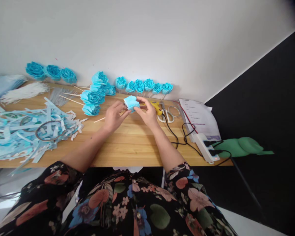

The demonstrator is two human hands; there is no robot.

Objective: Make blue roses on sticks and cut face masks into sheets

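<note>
Between my two hands, above the wooden table, is a light blue paper flower (131,102). My left hand (115,114) pinches its left side and underside, the thumb reaching toward the lower edge. On the other side my right hand (147,112) grips the right edge with thumb and fingers. A thin pale stick (99,120) shows to the left of my left hand; whether it joins the flower is hidden. Just right of my right hand lie a yellow glue gun (156,107) and white-handled scissors (169,116).
Finished blue flowers (139,86) lean along the wall, and more lie piled (92,97) on the wooden table (127,147). Cut paper strips (39,131) cover the left side. A power strip (206,149), black cables (178,141) and a printed sheet (198,116) are at the right.
</note>
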